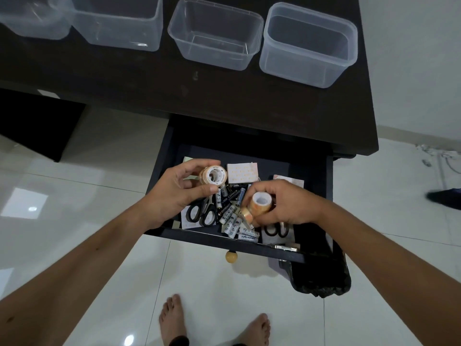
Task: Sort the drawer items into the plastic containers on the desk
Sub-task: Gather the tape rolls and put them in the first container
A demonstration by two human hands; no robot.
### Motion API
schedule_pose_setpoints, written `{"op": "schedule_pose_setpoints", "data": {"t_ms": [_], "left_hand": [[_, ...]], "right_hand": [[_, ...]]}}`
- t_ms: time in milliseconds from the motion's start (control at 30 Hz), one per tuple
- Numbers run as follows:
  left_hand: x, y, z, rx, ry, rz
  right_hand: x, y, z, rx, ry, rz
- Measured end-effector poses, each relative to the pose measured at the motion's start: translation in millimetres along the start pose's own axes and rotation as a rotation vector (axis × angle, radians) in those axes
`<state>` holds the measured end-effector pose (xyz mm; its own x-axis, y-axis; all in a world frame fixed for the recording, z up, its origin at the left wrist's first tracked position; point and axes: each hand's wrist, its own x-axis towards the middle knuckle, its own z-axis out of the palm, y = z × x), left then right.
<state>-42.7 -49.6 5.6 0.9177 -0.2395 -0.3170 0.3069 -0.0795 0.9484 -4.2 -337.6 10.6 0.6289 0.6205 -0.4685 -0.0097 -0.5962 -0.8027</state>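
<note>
You've got a tape roll (213,175) pinched in your left hand (174,193) and another roll (261,201) gripped in your right hand (287,203), both lifted over the open drawer's (159,156) front edge, probably headed for the same desk container (216,33).

Two far-left containers (35,18) are cut by the top edge; second scissors (275,231) are mostly hidden under the right hand (287,206).

Containers (215,33): 4 on desk | Tape rolls (212,175): 3, one in left hand, one in right, one below it in drawer | Scissors (201,213): 2 pairs | Paper pads (242,173): at least 3 | Batteries (230,217): loose heap, count unclear
</note>
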Motion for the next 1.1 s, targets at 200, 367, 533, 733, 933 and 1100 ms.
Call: {"op": "schedule_pose_setpoints", "data": {"t_ms": [200,367,533,733,933,1100], "left_hand": [[2,-2,2,0.026,0.002,-0.009],[3,-3,0,0.016,0.000,-0.016],[3,-4,-1,0.014,-0.003,-0.008],[4,-6,-2,-0.011,0.004,-0.011],[3,-7,-3,-0.052,0.002,-0.007],[4,-8,-4,-0.070,0.003,-0.010]], "right_hand": [[9,10,1,-0.046,0.210,-0.028],[19,22,14,-0.114,0.305,-0.048],[22,22,18,-0.189,0.329,-0.070],[27,13,19,-0.252,0.354,-0.098],[34,10,26,-0.324,0.303,-0.081],[32,11,31,-0.364,0.282,-0.080]]}}
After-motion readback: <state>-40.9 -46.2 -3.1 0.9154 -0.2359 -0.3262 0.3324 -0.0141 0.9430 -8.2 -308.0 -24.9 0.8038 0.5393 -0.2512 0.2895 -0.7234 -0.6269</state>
